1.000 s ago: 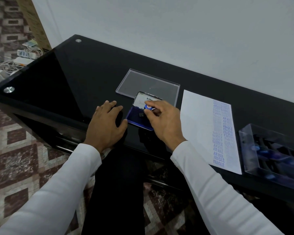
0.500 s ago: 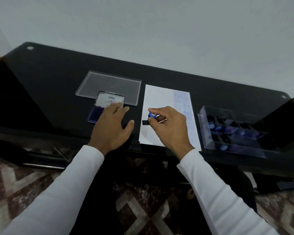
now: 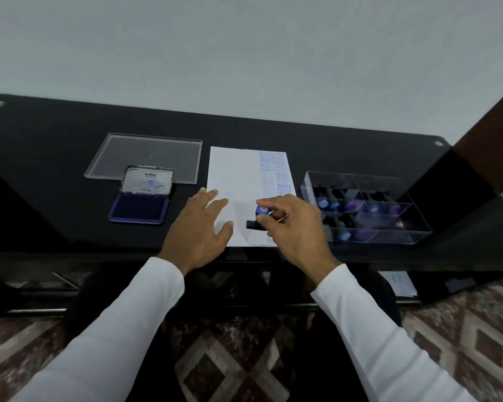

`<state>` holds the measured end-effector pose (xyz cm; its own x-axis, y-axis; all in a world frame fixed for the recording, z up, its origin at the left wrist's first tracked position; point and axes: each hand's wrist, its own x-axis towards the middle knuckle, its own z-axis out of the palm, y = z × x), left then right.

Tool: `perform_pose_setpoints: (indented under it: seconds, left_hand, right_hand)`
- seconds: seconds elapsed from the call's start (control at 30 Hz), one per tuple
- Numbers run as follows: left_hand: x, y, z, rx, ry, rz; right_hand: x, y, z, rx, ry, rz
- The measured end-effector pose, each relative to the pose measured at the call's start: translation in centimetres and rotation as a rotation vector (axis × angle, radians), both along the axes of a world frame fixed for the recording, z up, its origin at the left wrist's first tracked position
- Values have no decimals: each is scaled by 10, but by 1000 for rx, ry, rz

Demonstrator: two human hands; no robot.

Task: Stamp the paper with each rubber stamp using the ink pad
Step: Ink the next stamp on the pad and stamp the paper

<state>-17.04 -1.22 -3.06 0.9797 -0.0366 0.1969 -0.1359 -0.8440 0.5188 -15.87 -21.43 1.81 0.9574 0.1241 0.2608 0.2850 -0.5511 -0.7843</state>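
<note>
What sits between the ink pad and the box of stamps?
In the head view, the paper lies between the ink pad and the box. The left hand rests on its near edge; the right hand holds a stamp over it.

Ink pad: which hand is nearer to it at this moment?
Left. The left hand lies flat on the paper's left edge, just right of the ink pad; the right hand grips a stamp farther right.
</note>
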Motion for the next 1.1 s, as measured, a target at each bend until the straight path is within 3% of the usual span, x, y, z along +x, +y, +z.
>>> perform_pose_setpoints:
  seconds: [1.1]
  left_hand:
    - [8,0,-20,117,28,-73]
  right_hand:
    - [-10,-1,-12,-114,-24,44]
